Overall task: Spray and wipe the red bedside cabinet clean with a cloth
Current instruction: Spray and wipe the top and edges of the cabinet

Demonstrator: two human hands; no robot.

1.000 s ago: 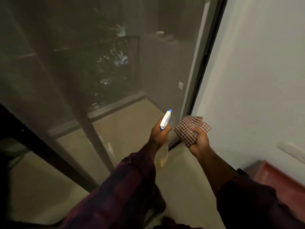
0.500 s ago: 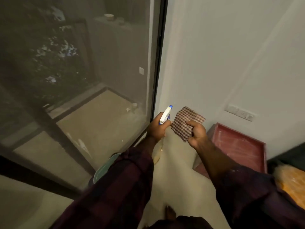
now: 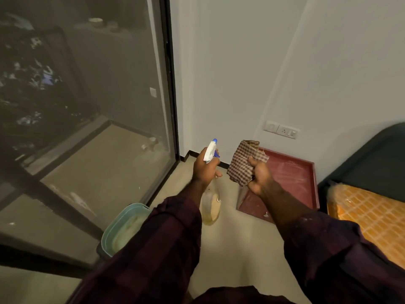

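Note:
The red bedside cabinet (image 3: 291, 174) stands against the white wall, its rimmed top seen from above. My left hand (image 3: 205, 168) grips a spray bottle (image 3: 210, 204) by the neck; the white and blue nozzle points up and away, and the yellowish body hangs below my wrist. My right hand (image 3: 258, 175) holds a bunched brown checked cloth (image 3: 244, 164) in the air over the cabinet's left edge. Both hands are held out in front of me, side by side and left of the cabinet's middle.
A teal bucket (image 3: 119, 232) sits on the floor at lower left, partly behind my left sleeve. A glass sliding door (image 3: 98, 106) fills the left. A bed with an orange patterned mattress (image 3: 368, 211) and dark headboard lies to the right. A wall socket (image 3: 281, 129) is above the cabinet.
My view has swung right from the glass door to the corner, bringing the whole cabinet, the bed and the bucket into sight. Both hands keep their grips.

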